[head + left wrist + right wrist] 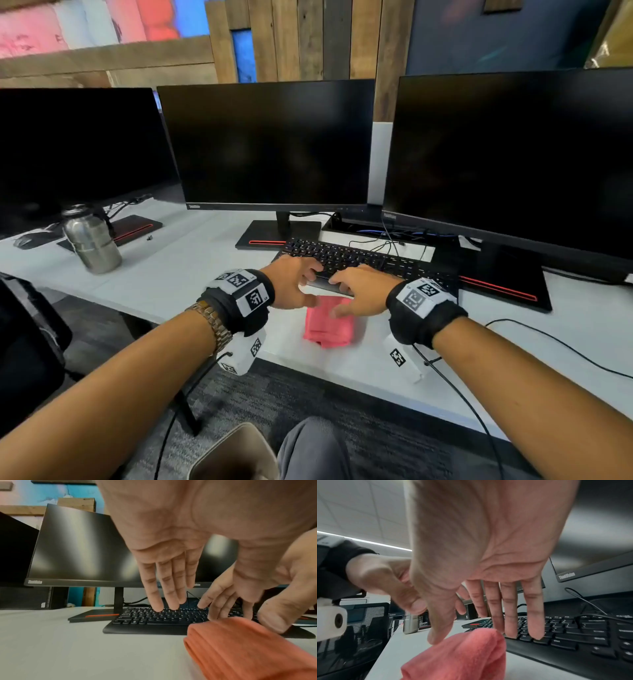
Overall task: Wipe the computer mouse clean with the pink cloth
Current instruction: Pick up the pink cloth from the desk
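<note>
A folded pink cloth (pixel 329 323) (pixel 240 649) (pixel 462 655) lies on the white desk (pixel 191 267) just in front of the black keyboard (pixel 359 257). My left hand (pixel 310 286) hovers open over the keyboard's near-left end, its fingers (pixel 168 588) straight and holding nothing. Beside it, my right hand (pixel 342 294) is open above the cloth's far end; its fingers (pixel 511 608) reach over the keyboard's front edge and its thumb tip is at the cloth's top. A dark mouse-like shape (pixel 24 241) lies far left, too blurred to be sure.
Three dark monitors (pixel 270 144) stand along the back. A steel bottle (pixel 90 240) stands at the left of the desk. Cables (pixel 565 346) trail over the desk at the right. A black chair (pixel 27 342) is at the left, beside the desk edge.
</note>
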